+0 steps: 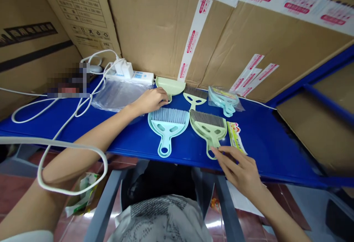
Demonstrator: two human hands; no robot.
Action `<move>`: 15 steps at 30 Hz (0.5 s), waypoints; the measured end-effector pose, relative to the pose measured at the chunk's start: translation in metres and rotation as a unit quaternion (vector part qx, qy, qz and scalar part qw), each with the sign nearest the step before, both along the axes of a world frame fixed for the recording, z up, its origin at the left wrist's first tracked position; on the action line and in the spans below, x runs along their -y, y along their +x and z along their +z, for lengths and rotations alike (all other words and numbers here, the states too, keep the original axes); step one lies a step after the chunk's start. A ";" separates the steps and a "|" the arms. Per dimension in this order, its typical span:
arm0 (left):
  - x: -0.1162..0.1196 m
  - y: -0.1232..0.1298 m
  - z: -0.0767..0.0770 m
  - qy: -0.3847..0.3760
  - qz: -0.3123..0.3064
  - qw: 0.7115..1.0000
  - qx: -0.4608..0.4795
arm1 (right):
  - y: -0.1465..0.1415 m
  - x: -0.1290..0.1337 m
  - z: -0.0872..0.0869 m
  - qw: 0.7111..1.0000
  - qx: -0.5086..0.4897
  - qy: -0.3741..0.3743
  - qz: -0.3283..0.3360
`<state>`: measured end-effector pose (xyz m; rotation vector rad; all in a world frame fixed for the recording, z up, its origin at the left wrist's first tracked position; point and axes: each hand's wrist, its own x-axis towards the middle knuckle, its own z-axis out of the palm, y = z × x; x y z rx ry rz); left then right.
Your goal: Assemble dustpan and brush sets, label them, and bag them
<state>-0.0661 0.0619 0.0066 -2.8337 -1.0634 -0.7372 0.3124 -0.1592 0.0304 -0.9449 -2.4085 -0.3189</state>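
Note:
Along the back of the blue table, my left hand [153, 100] has its fingers closed at the handle of a light green dustpan [170, 85]. To that dustpan's right lies a loose green hand brush [194, 96] with dark bristles. My right hand [239, 166] pinches the handle end of a green brush-and-dustpan set [209, 125], the brush nested in its pan. A light blue brush-and-dustpan set [168, 125], nested the same way, lies to the left of the green one. Behind them on the right, another blue set [224, 100] sits in clear plastic.
A printed card [236, 137] lies right of the green set. Clear plastic bags [121, 95] and a white power strip [143, 77] are at the back left. A white cable [73, 147] loops across my left forearm. Cardboard [155, 24] walls the table's back.

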 end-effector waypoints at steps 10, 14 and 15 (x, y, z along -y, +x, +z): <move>-0.001 -0.002 0.002 0.007 -0.013 1.000 -0.004 | 0.003 -0.028 -0.018 0.992 0.104 -0.065 0.011; -0.001 -0.001 0.000 0.013 -0.020 1.000 -0.007 | 0.002 -0.033 -0.029 0.991 0.129 -0.016 0.009; -0.001 -0.001 -0.001 0.017 -0.019 1.000 -0.008 | 0.002 -0.033 -0.030 0.992 0.129 -0.007 0.009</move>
